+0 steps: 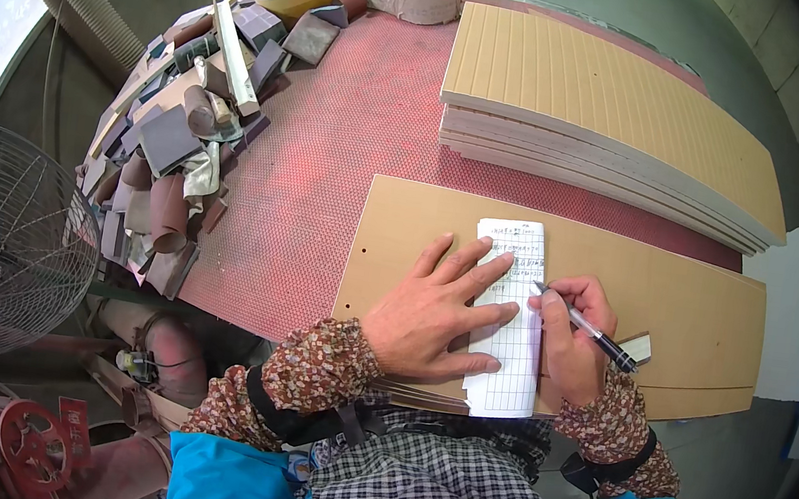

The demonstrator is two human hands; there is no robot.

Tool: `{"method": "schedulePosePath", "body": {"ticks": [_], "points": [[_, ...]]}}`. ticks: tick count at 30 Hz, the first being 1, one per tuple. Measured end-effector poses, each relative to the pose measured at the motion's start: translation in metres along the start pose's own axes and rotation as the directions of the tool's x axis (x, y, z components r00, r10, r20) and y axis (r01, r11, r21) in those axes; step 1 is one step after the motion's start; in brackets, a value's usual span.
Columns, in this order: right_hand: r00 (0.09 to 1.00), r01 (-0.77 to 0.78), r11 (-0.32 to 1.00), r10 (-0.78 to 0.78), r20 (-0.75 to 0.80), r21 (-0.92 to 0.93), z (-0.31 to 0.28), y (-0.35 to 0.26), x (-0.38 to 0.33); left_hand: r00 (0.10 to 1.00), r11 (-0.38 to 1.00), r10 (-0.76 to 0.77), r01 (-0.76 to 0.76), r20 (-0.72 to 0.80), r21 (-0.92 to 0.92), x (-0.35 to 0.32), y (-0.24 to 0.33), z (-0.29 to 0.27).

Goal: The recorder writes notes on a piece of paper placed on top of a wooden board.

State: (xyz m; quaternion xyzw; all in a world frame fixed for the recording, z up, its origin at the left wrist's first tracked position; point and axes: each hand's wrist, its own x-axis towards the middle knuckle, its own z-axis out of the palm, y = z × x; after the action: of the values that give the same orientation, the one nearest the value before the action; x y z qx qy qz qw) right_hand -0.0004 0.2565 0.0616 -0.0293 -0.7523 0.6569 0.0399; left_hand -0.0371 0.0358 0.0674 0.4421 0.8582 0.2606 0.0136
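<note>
A narrow sheet of gridded paper (pixel 508 365) with handwriting on its upper part lies on a flat tan board (pixel 424 214). My left hand (pixel 442 311) is spread flat, its fingertips resting on the paper's left side and its palm over the board. Between the fingers of my right hand (pixel 576 349) is a pen (pixel 600 339) with a clear barrel and a black end. The pen's tip meets the paper near its right edge, just below the written lines. Beside the right hand, a small pale block (pixel 635 351) sits on the board.
A stack of grooved tan panels (pixel 611 96) stands behind the board on the red mesh-patterned tabletop (pixel 334 130). Sanding scraps and rolls (pixel 171 144) are heaped along the left side. A wire-caged fan (pixel 2 238) and a red handwheel (pixel 34 442) are at the lower left.
</note>
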Motion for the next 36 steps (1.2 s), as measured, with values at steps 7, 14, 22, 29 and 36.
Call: {"method": "schedulePosePath", "body": {"ticks": [7, 14, 22, 29, 36], "points": [[1.0, 0.008, 1.0, -0.008, -0.008, -0.01, 0.0001, 0.0015, -0.0002, 1.0, 1.0, 0.007, -0.007, -0.002, -0.003, 0.0003, -0.0004, 0.0003], [1.0, 0.002, 1.0, -0.002, 0.0, 0.021, -0.0002, 0.0019, 0.0004, 1.0, 1.0, -0.006, 0.006, -0.022, -0.011, -0.0001, 0.0005, 0.0003], [1.0, 0.01, 1.0, -0.01, 0.001, -0.015, -0.0009, 0.0022, 0.0, 0.999, 0.999, -0.03, 0.029, -0.037, -0.024, 0.0002, 0.0018, -0.0024], [1.0, 0.031, 0.999, -0.031, -0.001, -0.034, -0.0007, 0.0033, 0.0004, 0.998, 0.999, -0.03, 0.029, -0.053, -0.03, 0.0003, 0.0016, -0.0024], [1.0, 0.025, 0.999, -0.025, 0.005, -0.031, -0.0004, 0.0017, 0.0003, 0.998, 0.999, -0.036, 0.035, -0.06, -0.031, -0.0005, 0.0017, -0.0021]]}}
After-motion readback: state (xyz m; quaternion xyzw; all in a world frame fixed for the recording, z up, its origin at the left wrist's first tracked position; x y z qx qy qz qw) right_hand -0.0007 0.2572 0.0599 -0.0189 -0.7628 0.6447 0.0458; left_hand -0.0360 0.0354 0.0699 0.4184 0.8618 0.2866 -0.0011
